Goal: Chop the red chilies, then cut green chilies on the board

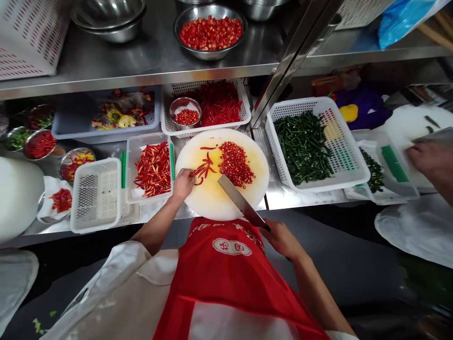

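My left hand point(183, 184) is at the left edge of the round white cutting board point(198, 208), its fingers closed on the ends of some thin red chilies point(203, 169). Fingers wrapped round the dark handle, my right hand point(279, 236) holds a cleaver point(239, 198) whose blade reaches over the board's lower right part. A heap of chopped red chili point(235, 164) lies on the right half of the board, just beyond the blade tip. A clear container of whole red chilies point(153, 170) stands left of the board, close to my left hand.
Behind the board stands a white basket point(207, 130) of red chilies with a small bowl. Green chilies fill a basket point(302, 146) at right; an empty basket point(96, 196) is left. A steel shelf point(141, 78) crosses above. Another person's hand point(424, 158) works at far right.
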`<state>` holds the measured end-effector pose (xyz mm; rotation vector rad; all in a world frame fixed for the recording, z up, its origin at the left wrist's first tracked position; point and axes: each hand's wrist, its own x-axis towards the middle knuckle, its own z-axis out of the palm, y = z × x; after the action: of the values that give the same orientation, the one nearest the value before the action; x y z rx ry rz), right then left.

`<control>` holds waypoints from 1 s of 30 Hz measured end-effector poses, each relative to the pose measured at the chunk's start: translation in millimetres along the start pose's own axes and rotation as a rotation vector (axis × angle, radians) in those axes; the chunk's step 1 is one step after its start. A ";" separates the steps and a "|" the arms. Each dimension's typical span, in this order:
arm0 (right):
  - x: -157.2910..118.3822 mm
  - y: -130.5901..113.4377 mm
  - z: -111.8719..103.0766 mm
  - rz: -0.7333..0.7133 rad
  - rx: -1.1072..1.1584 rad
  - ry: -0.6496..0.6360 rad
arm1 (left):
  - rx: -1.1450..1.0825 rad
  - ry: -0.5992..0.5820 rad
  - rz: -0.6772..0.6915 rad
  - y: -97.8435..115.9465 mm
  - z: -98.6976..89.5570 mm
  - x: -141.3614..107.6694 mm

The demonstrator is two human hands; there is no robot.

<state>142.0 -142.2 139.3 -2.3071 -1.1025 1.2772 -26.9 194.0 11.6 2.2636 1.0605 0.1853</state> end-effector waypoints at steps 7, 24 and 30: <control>8.6 -0.5 0.5 -0.011 0.031 -0.013 | 0.027 0.000 0.012 6.6 1.7 4.0; 8.7 -2.8 14.2 0.056 -0.035 0.023 | 0.023 -0.217 -0.017 -1.7 -27.0 27.0; 6.7 -12.4 19.7 0.073 0.019 0.047 | 0.184 -0.234 0.050 -5.0 -24.2 14.8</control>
<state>122.0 -131.3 131.0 -2.3707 -0.9957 1.2473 -29.2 218.8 25.9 2.4050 0.9305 -0.1604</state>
